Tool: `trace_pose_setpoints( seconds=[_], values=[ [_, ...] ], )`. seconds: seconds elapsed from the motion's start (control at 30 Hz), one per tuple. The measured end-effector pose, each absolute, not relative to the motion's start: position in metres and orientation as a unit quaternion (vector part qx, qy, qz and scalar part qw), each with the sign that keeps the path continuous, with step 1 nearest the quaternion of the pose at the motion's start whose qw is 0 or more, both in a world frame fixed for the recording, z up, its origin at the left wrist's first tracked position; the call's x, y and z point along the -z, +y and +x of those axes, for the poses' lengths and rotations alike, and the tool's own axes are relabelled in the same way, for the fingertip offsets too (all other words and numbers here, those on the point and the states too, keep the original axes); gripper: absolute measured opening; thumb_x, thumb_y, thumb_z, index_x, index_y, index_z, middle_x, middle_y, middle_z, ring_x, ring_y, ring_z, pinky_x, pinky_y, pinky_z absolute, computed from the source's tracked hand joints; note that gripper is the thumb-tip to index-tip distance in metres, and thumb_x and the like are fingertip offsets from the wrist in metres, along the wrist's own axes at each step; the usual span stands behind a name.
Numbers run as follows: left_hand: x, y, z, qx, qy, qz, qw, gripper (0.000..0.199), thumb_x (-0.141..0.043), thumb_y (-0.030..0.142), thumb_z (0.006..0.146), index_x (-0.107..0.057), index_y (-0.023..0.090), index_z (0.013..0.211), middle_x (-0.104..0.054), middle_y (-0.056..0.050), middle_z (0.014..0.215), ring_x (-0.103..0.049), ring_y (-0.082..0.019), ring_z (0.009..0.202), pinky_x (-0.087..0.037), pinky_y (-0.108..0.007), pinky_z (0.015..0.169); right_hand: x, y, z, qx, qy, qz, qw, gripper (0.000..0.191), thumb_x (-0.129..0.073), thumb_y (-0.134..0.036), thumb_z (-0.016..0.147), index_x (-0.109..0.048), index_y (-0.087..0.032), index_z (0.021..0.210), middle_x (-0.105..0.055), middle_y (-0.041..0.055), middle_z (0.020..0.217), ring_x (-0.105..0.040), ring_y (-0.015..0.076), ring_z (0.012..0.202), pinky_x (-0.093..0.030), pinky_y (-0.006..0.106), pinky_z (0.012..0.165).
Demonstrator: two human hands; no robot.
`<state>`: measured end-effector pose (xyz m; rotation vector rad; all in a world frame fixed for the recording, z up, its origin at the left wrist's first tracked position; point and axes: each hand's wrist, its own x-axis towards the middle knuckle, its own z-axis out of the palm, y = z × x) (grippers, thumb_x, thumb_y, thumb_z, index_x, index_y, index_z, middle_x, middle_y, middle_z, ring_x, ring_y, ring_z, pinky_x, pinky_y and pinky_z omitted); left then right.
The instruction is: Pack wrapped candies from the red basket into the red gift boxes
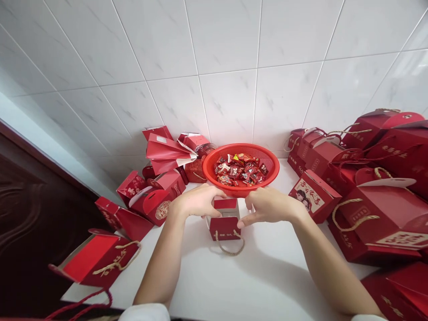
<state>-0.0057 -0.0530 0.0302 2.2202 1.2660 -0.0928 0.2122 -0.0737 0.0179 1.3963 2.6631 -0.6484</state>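
A small red box (225, 228) with an open top and a rope handle stands on the white table, between my hands. My left hand (200, 201) is at its left side, thumb at the rim and fingers curved round the edge. On the right side, my right hand (267, 206) touches the box with its thumb near the front corner; its other fingers are curled behind. Just beyond the box is a red plastic basket (274, 171) holding several wrapped candies (239, 168).
Several red gift boxes (163, 187) stand on the left, one open box (90, 258) near the table's left edge. More red boxes (384, 209) are piled on the right. A tiled wall (224, 98) rises behind the white table (267, 276).
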Motion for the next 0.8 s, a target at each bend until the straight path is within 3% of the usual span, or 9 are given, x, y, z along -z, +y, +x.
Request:
trace_pose_setpoints(
  seconds=[0.1,0.17,0.23,0.37,0.53,0.67,0.8],
  values=[
    [-0.026,-0.050,-0.004,0.009,0.505,0.825,0.254,0.047,-0.068,0.027,0.067,-0.071,0.031,0.114,-0.071,0.000,0.094,-0.060,-0.013,0.062,-0.039,-0.018,0.047,-0.017,-0.075,0.202,0.189,0.861,0.471,0.037,0.071,-0.038,-0.078,0.088,-0.061,-0.016,0.062,-0.059,0.0086,0.064,-0.056,0.0190,0.061,-0.033,0.028,0.057],
    [-0.023,-0.048,-0.003,0.024,0.527,0.810,0.254,0.026,-0.065,0.034,0.072,-0.072,0.025,0.095,-0.069,-0.001,0.086,-0.057,-0.013,0.055,-0.037,-0.019,0.044,-0.014,-0.076,0.192,0.170,0.852,0.494,0.027,0.076,-0.025,-0.075,0.093,-0.065,-0.016,0.067,-0.063,0.0106,0.069,-0.060,0.0208,0.065,-0.035,0.029,0.059],
    [-0.020,-0.047,-0.003,0.040,0.539,0.803,0.251,0.020,-0.060,0.039,0.077,-0.066,0.020,0.076,-0.065,-0.001,0.072,-0.054,-0.012,0.046,-0.036,-0.022,0.043,-0.011,-0.077,0.183,0.149,0.838,0.524,0.029,0.079,-0.019,-0.072,0.095,-0.069,-0.015,0.075,-0.067,0.0129,0.075,-0.064,0.0235,0.072,-0.039,0.029,0.063],
    [-0.019,-0.045,-0.003,0.035,0.533,0.808,0.248,0.025,-0.051,0.035,0.081,-0.057,0.020,0.063,-0.060,-0.001,0.057,-0.054,-0.014,0.043,-0.038,-0.024,0.045,-0.008,-0.078,0.176,0.122,0.829,0.543,0.048,0.077,-0.024,-0.073,0.095,-0.073,-0.014,0.087,-0.071,0.0163,0.088,-0.068,0.0266,0.083,-0.044,0.030,0.069],
    [-0.021,-0.040,-0.008,0.006,0.541,0.795,0.274,0.027,-0.051,0.038,0.083,-0.060,0.020,0.064,-0.057,0.000,0.048,-0.049,-0.014,0.043,-0.036,-0.024,0.045,-0.013,-0.080,0.185,0.156,0.844,0.507,0.075,0.076,-0.037,-0.083,0.084,-0.071,-0.015,0.081,-0.070,0.0130,0.077,-0.068,0.0263,0.074,-0.041,0.030,0.065],
    [-0.020,-0.034,-0.014,-0.048,0.569,0.765,0.297,0.036,-0.055,0.042,0.081,-0.050,0.019,0.054,-0.057,-0.001,0.047,-0.046,-0.012,0.042,-0.037,-0.023,0.046,-0.015,-0.085,0.183,0.151,0.841,0.511,0.094,0.067,-0.058,-0.079,0.077,-0.069,-0.015,0.091,-0.072,0.0123,0.084,-0.069,0.0287,0.080,-0.041,0.030,0.065],
    [-0.022,-0.031,-0.024,-0.073,0.619,0.740,0.252,0.042,-0.057,0.038,0.080,-0.039,0.019,0.046,-0.051,0.001,0.043,-0.037,-0.010,0.041,-0.031,-0.025,0.046,-0.011,-0.091,0.169,0.148,0.841,0.513,0.091,0.062,-0.049,-0.071,0.089,-0.067,-0.014,0.102,-0.073,0.0157,0.099,-0.070,0.0313,0.090,-0.044,0.032,0.069]
  ],
)
